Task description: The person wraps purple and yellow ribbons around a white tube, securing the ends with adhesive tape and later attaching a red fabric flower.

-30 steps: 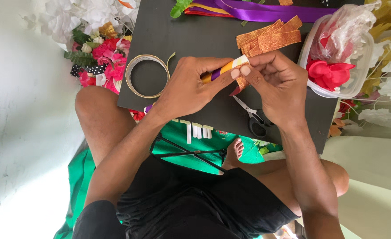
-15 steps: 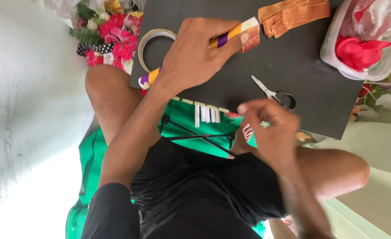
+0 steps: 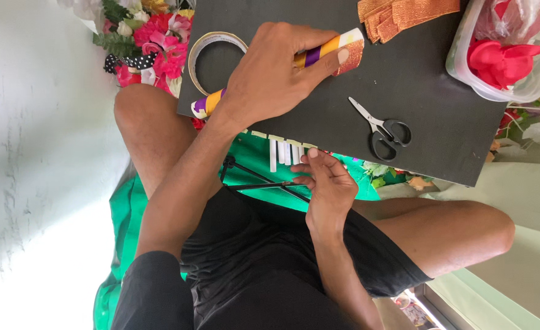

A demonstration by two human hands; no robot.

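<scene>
Left hand (image 3: pixel 270 76): grips striped tube (image 3: pixel 319 52), pinning orange strip (image 3: pixel 348 56).
Right hand (image 3: pixel 328 183): apparently pinching 1 tape piece (image 3: pixel 294 153).
Next: tape strip down.

A black board (image 3: pixel 404 91) rests across the seated person's legs and serves as the worktop. On it lie a small pair of black-handled scissors (image 3: pixel 381 129), a roll of tape (image 3: pixel 212 55) near its left end, a stack of orange glitter strips (image 3: pixel 404 13) at the far edge, and a clear plastic tub (image 3: pixel 465 58) at the right end with red petals inside. A striped tube (image 3: pixel 270 76), purple, orange and white, lies pressed against the board. Short white tape pieces (image 3: pixel 282 150) hang in a row from its near edge.
</scene>
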